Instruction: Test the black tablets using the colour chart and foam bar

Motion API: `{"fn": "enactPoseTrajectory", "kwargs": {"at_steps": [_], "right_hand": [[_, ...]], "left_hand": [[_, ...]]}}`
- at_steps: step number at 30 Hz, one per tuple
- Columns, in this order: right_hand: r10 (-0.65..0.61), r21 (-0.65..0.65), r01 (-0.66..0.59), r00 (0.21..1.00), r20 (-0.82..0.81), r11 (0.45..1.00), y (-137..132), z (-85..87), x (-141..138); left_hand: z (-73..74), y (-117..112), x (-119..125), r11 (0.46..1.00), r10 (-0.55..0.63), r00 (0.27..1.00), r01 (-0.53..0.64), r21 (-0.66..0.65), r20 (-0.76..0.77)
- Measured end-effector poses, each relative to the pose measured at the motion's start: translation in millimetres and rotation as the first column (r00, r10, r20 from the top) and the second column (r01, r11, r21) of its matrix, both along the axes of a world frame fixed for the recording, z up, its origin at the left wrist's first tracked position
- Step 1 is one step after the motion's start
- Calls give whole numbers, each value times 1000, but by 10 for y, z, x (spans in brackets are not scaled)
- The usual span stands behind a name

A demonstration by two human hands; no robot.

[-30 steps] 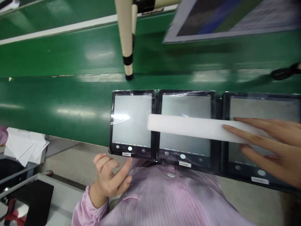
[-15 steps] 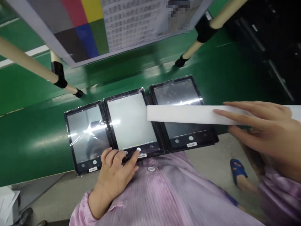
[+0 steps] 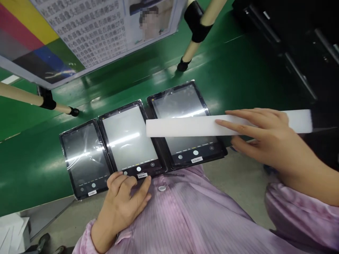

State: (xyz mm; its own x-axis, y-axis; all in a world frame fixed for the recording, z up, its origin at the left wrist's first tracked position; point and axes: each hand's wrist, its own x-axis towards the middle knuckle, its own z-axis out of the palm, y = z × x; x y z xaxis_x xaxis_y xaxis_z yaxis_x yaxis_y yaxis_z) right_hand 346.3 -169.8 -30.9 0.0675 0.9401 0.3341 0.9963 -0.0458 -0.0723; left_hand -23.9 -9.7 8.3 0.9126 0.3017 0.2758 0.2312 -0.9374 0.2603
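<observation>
Three tablets in clear film lie side by side: a left tablet [image 3: 84, 155], a middle tablet [image 3: 127, 134] and a right tablet [image 3: 180, 102]. Each lit screen has a round white button near its bottom. My left hand [image 3: 123, 199] is at the lower edge of the middle tablet, index finger stretched out beside its small white label [image 3: 142, 175] and the other fingers bent, holding nothing. A long white foam-like bar [image 3: 182, 127] is gripped in my right hand [image 3: 270, 135]. It lies across my view of the right tablet, its left end over the middle one's edge.
The tablets rest on a green table [image 3: 34, 151]. Beyond them stands a board [image 3: 106, 46] with colour patches and printed text, among cream pipes [image 3: 192, 49] with black joints. Dark equipment [image 3: 286, 46] is at the right. White papers [image 3: 12, 233] are at lower left.
My left index fingertip has moved off the middle tablet's round button, down to its lower edge. The view has shifted, and more of the white bar's right end shows.
</observation>
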Motion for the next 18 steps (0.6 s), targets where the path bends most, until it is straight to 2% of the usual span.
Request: {"fn": "enactPoseTrajectory", "kwargs": {"at_steps": [4,7,13,18], "right_hand": [[-66,-1,66,998,9,998,-185,-39,53],[-141,-3,141,990,0,990,-433,-58,125],[-314,1,314,949,-41,949,-1002,-90,317],[-364,5,365,930,-51,931,-1197,-123,403]], "left_hand": [[49,-52,339,996,-84,996,84,9,4],[55,-106,623,992,-126,990,128,22,-64],[-50,-238,1103,982,-172,967,183,44,-187],[-127,-313,1315,983,-171,968,181,38,-182]]}}
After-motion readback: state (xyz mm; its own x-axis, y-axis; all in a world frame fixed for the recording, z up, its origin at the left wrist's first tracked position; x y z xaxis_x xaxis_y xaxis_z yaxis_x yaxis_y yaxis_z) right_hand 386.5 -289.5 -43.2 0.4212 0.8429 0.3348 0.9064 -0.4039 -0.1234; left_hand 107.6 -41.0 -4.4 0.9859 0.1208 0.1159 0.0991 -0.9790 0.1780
